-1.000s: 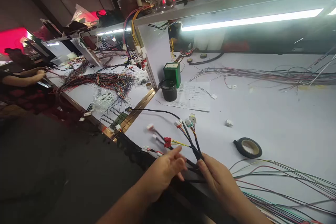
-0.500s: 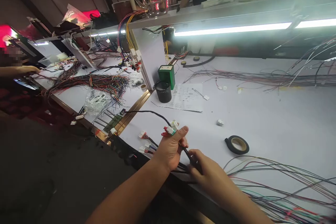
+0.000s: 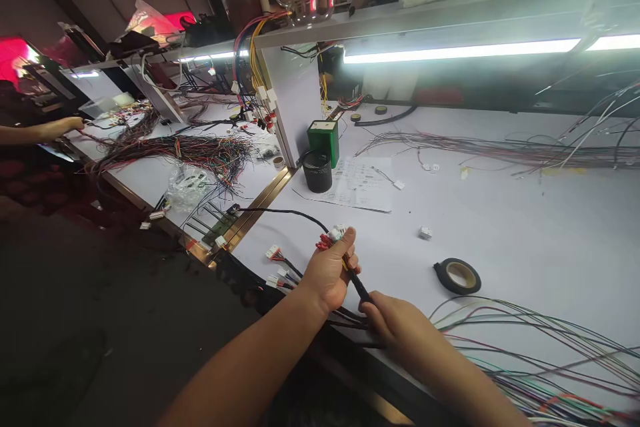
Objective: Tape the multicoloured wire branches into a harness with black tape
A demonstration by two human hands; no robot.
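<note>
My left hand point(image 3: 327, 273) is closed round a wire harness point(image 3: 359, 287) just below its cluster of white and red connectors point(image 3: 333, 238), thumb pointing up. Farther down, my right hand point(image 3: 395, 320) wraps the same harness where it is sheathed in black. Black-covered branches ending in white connectors point(image 3: 274, 253) lie on the table to the left, passing beneath my hands. A black cable point(image 3: 285, 211) runs from the connector cluster towards the green board at the left. My palms hide part of the harness.
On the table sit a roll of black tape point(image 3: 457, 276), a small white connector point(image 3: 425, 233), a mesh cup point(image 3: 317, 172), a green box point(image 3: 324, 140) and a printed sheet point(image 3: 365, 183). Loose wires point(image 3: 540, 327) spread at lower right. At far left, another person's hand point(image 3: 67, 125) holds wires.
My right hand has shifted its grip a little down the harness, exposing more black sheath between the hands. The left hand keeps hold, its fingers curled tighter. The view has shifted slightly.
</note>
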